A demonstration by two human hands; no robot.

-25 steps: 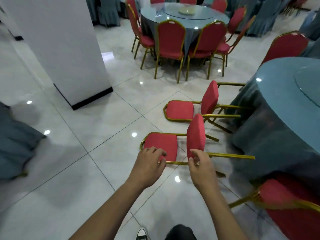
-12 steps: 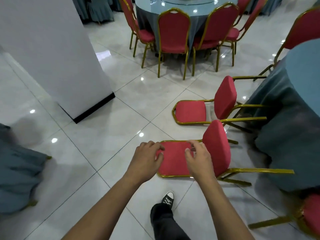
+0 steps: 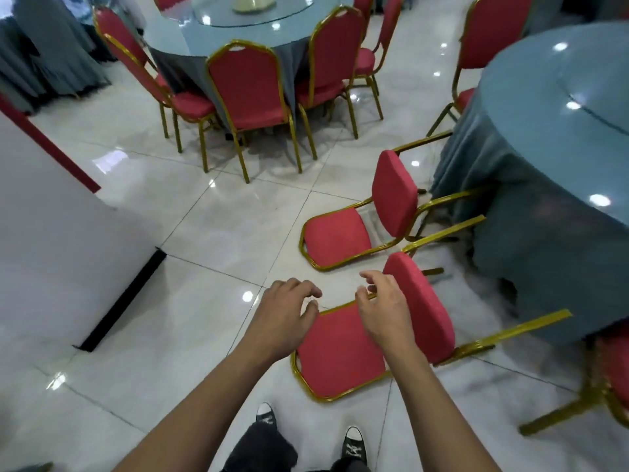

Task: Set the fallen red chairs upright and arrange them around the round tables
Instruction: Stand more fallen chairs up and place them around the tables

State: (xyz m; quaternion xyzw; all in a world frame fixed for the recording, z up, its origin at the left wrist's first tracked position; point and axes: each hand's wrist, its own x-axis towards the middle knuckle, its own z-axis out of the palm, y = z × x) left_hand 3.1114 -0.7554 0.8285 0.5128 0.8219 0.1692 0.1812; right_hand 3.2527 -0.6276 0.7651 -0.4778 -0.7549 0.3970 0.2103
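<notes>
While the nearest fallen chair (image 3: 340,352) lies on its back, both hands hover above it, empty. Left hand (image 3: 286,318) and right hand (image 3: 383,308) show loosely curled, spread fingers.

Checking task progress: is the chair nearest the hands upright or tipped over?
Tipped over. The near chair lies on its back on the floor, seat pad raised on edge, gold legs pointing sideways toward the table.
</notes>
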